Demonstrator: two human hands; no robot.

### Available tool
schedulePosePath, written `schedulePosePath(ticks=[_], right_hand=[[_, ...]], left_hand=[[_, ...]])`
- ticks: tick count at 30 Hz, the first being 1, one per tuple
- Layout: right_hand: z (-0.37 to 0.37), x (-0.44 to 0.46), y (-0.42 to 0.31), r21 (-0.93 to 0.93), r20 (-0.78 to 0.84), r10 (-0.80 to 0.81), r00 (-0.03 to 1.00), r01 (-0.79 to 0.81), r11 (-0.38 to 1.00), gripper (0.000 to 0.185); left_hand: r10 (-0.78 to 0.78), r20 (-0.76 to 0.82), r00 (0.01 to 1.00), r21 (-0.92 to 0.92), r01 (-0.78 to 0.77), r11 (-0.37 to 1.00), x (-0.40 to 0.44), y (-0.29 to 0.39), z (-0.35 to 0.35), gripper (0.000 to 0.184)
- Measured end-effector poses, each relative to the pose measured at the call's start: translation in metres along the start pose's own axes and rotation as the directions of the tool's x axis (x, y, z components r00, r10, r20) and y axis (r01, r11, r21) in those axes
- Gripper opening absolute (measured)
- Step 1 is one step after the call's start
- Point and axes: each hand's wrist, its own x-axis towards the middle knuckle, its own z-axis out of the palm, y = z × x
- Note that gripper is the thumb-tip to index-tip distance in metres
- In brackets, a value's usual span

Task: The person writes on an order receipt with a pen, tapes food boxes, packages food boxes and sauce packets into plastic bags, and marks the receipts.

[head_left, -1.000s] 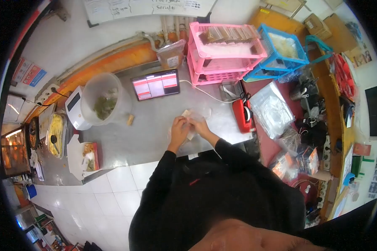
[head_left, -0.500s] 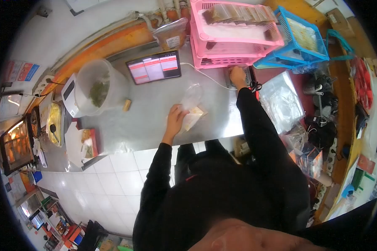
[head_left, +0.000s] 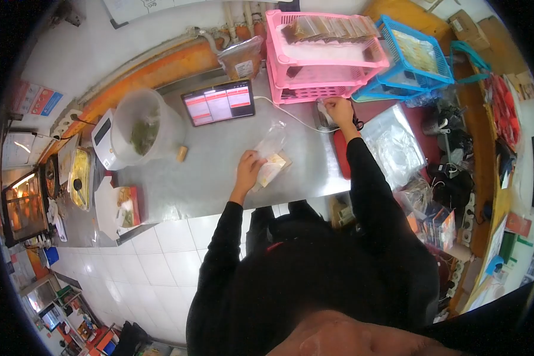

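My left hand (head_left: 248, 169) pinches the edge of a clear plastic bag (head_left: 272, 140) on the metal counter (head_left: 219, 194). Under and beside its fingertips lies a pale packet (head_left: 273, 167), partly inside the plastic. Farther right, my right hand (head_left: 339, 111) reaches to a small box (head_left: 324, 118) below the pink rack, fingers bent together at its edge; anything between them is too small to make out. A red tape dispenser (head_left: 342, 155) stands just below that hand, partly behind the sleeve.
A tablet (head_left: 218, 103) stands behind the plastic bag. The pink rack (head_left: 329, 56) and blue basket (head_left: 406, 62) are at the back right, with plastic sheets (head_left: 391, 145) nearer. A clear tub (head_left: 145, 127), a small cork-coloured block (head_left: 182, 154) and an open food box (head_left: 124, 207) are left.
My right hand has left the packet and moved right to the small box. My left hand stays by the packet, which now shows more, with the plastic bag spread behind it.
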Motion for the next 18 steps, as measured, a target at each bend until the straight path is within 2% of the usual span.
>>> schedulePosePath(ticks=[4, 5, 7, 8, 10, 11, 13, 15, 17, 18], right_hand=[[-0.011, -0.01, -0.007, 0.073, -0.12, 0.003, 0.993, 0.006, 0.997, 0.011], [-0.015, -0.012, -0.008, 0.15, -0.178, 0.023, 0.984, 0.004, 0.989, 0.011], [-0.036, -0.024, -0.036, 0.303, -0.279, 0.072, 0.958, 0.017, 0.953, 0.01], [-0.038, -0.031, -0.048, 0.419, -0.284, 0.073, 0.956, 0.055, 0.906, 0.009], [-0.04, -0.054, -0.069, 0.625, -0.286, 0.083, 0.955, 0.12, 0.771, 0.008], [-0.038, -0.072, -0.082, 0.702, -0.18, 0.085, 0.98, 0.067, 0.709, 0.007], [0.001, -0.103, -0.092, 0.799, -0.128, 0.009, 0.992, 0.098, 0.593, 0.01], [0.033, -0.141, -0.115, 0.761, 0.049, -0.003, 0.999, -0.036, 0.648, 0.011], [0.042, -0.168, -0.135, 0.821, 0.069, -0.191, 0.979, 0.053, 0.569, 0.015], [0.045, -0.175, -0.135, 0.806, 0.11, -0.206, 0.972, 0.034, 0.591, 0.018]], left_hand=[[-0.008, 0.045, 0.999, -0.031, 0.01, 0.999, 0.0, 0.008, -0.006, 0.011], [-0.025, 0.06, 0.998, -0.041, 0.027, 0.999, 0.0, 0.012, -0.006, 0.011], [0.088, -0.011, 0.996, 0.01, -0.088, 0.996, -0.003, 0.003, 0.001, 0.013], [0.142, -0.047, 0.989, 0.042, -0.14, 0.989, -0.007, -0.003, 0.002, 0.015], [0.246, -0.02, 0.969, 0.181, -0.238, 0.954, -0.012, 0.004, -0.003, 0.019], [0.293, 0.002, 0.956, 0.246, -0.285, 0.926, -0.014, 0.009, -0.005, 0.022], [0.333, 0.018, 0.943, 0.344, -0.318, 0.883, -0.017, 0.027, -0.011, 0.024], [0.367, 0.035, 0.929, 0.418, -0.348, 0.839, -0.017, 0.034, -0.014, 0.025], [0.394, 0.047, 0.918, 0.469, -0.368, 0.803, -0.015, 0.038, -0.017, 0.025], [0.43, 0.035, 0.902, 0.495, -0.389, 0.777, -0.011, 0.047, -0.019, 0.025]])
